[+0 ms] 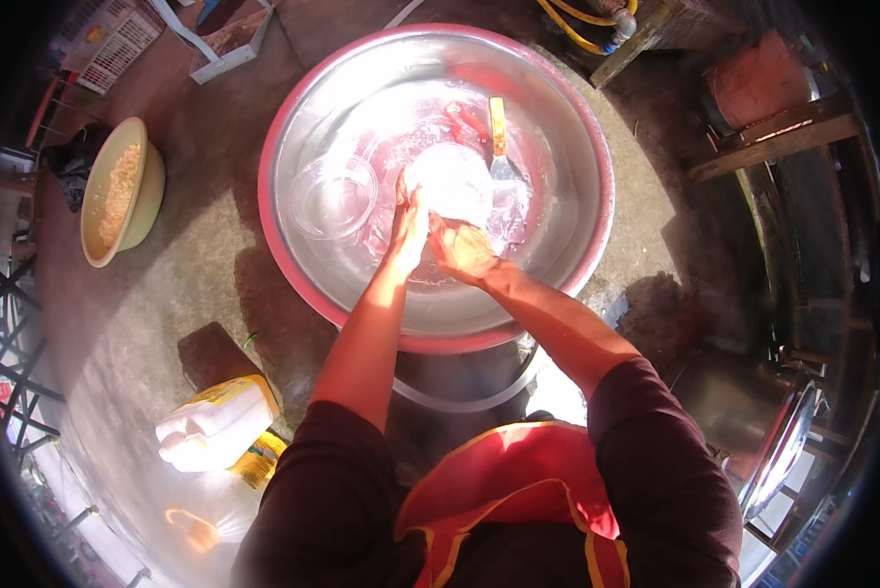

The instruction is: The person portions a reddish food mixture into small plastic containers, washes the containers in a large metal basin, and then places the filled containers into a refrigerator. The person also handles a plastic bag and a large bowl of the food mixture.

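Before me stands a wide metal basin [572, 250] with a reddish rim, holding some water. Both hands are over its middle. My left hand [410, 220] is upright along the near left edge of a round white, overexposed thing [451, 180], perhaps a bowl or lid. Below it, my right hand [460, 246] has its fingers at the same thing's near edge. Glare hides whether either hand grips it. A clear round plastic container [333, 196] lies left of my hands. To the right rests a scraper with a yellow handle [496, 126]; a red item [466, 121] lies beside it.
A yellowish basin of pale grainy stuff [155, 195] stands on the floor at the left. A white and yellow plastic jug [223, 422] lies at the lower left. A hose [455, 406] curves below the metal basin. Wooden beams [785, 140] are at the right.
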Demonstrator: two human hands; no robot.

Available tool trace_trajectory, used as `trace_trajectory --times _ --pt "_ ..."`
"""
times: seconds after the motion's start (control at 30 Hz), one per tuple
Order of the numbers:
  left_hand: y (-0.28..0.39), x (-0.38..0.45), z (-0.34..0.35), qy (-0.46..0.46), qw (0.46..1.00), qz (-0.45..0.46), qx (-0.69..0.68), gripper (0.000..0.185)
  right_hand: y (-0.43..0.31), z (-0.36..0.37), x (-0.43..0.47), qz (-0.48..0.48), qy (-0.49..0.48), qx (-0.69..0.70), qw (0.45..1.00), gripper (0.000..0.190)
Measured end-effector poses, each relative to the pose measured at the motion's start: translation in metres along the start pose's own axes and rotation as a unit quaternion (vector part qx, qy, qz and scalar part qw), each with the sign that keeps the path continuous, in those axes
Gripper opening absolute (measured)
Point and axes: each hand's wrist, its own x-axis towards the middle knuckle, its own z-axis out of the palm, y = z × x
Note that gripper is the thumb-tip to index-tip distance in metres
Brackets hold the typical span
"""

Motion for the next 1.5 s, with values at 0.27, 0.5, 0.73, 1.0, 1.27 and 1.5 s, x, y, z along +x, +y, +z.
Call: trace_trajectory --times 0.27,0.5,0.73,1.0,1.27,1.5 --pt "-0.012 0.008 0.003 0.021 1.000 0.015 0.005 0.069 0.013 0.024 0.016 0.158 -0.068 -0.034 0.984 0.080" --pt "-0.069 0.054 -0.074 -0.143 0.987 -0.058 0.040 0.069 -0.007 -0.023 -0.011 0.001 -0.029 0.059 0.998 0.060" --pt "-0.039 0.021 0.005 0.016 0.999 0.019 -0.043 0.057 -0.006 -0.014 -0.001 0.138 -0.112 0.069 0.982 0.054" --pt "0.033 -0.006 -0.017 -0.013 0.987 -0.051 0.154 0.052 0.041 -0.050 -0.009 -0.009 -0.275 -0.308 0.911 0.056" --pt "0.055 -0.027 -0.010 0.093 0.950 0.021 0.297 0.051 0.022 -0.056 -0.017 0.138 -0.253 -0.114 0.951 0.061" --pt "0.090 -0.050 0.006 0.110 0.943 0.059 0.307 0.056 0.067 0.004 -0.026 0.395 0.135 0.175 0.892 0.053"
